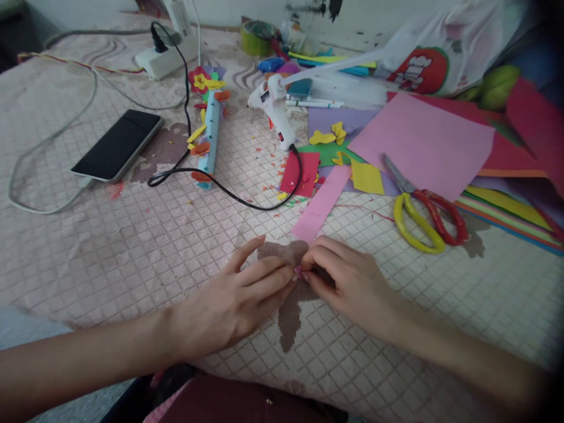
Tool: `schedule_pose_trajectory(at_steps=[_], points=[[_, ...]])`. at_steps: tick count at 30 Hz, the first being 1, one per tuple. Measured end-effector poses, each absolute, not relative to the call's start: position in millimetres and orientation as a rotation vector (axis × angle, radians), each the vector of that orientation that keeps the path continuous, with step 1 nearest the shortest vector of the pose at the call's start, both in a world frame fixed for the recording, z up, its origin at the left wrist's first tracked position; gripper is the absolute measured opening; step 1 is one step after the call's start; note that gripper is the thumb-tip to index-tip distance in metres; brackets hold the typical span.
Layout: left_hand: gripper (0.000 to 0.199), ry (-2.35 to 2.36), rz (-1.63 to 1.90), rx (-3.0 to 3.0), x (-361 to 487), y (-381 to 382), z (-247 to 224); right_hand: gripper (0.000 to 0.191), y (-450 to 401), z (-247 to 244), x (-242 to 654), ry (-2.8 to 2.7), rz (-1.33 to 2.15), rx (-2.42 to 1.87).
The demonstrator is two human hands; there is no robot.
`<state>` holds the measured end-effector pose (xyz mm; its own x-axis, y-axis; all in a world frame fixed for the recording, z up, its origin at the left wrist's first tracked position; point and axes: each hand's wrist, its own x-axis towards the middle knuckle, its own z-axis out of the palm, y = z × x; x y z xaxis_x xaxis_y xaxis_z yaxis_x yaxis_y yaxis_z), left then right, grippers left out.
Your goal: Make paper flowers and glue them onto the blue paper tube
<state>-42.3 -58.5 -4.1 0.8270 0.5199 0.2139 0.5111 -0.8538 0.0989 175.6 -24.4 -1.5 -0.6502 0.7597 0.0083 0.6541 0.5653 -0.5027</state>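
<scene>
Between the fingertips of both hands is a small pink foam piece (pixel 298 271), mostly covered by the fingers. My left hand (pixel 247 294) is closed on its left side, with the index finger raised. My right hand (pixel 348 282) pinches the piece from the right with thumb and fingertips. Just beyond my right hand lies a pink foam strip (pixel 324 202). Scissors (pixel 425 211) with one yellow and one red handle lie partly open to the right. A light blue stick (pixel 211 126) decorated with foam flowers lies farther off on the left.
A white glue gun (pixel 275 108) stands at the back, its black cord (pixel 229 191) looping across the tablecloth. A phone (pixel 118 144) charges at left near a power strip (pixel 167 59). Foam sheets (pixel 423 138) pile up at right beside a plastic bag (pixel 458 47).
</scene>
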Motion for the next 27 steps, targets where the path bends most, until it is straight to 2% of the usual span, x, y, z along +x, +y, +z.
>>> schedule_pose_trajectory(at_steps=[27], points=[[0.034,0.822,0.292,2.958,-43.9,-58.5,-3.0,0.008,-21.4,1.3,176.5,-2.447,0.86,-1.237]])
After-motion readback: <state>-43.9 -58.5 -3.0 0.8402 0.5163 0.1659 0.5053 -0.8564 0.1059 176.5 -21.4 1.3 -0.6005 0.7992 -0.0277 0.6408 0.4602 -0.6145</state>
